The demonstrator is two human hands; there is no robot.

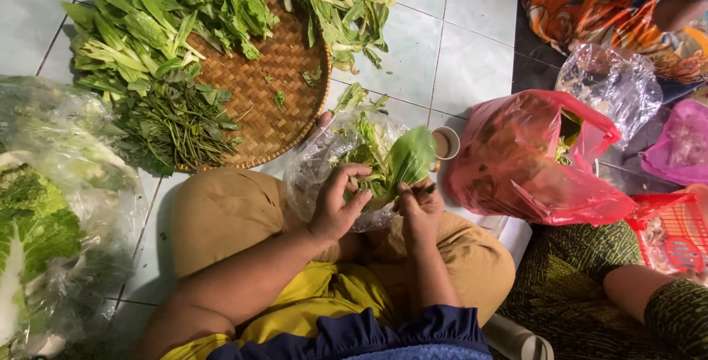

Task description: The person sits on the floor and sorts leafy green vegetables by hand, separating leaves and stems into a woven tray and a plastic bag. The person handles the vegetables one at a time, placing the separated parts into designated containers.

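My left hand curls around a bunch of leafy greens held over my lap, above a clear plastic bag that lies on my knees. My right hand pinches the stem end of the same bunch, just below a broad green leaf. Both hands are closed on the greens. The stems' lower ends are hidden behind my fingers.
A round woven tray with sorted greens lies on the tiled floor ahead. A bagged cabbage sits at left. A pink plastic bag, a small cup and a red basket stand at right, beside another seated person.
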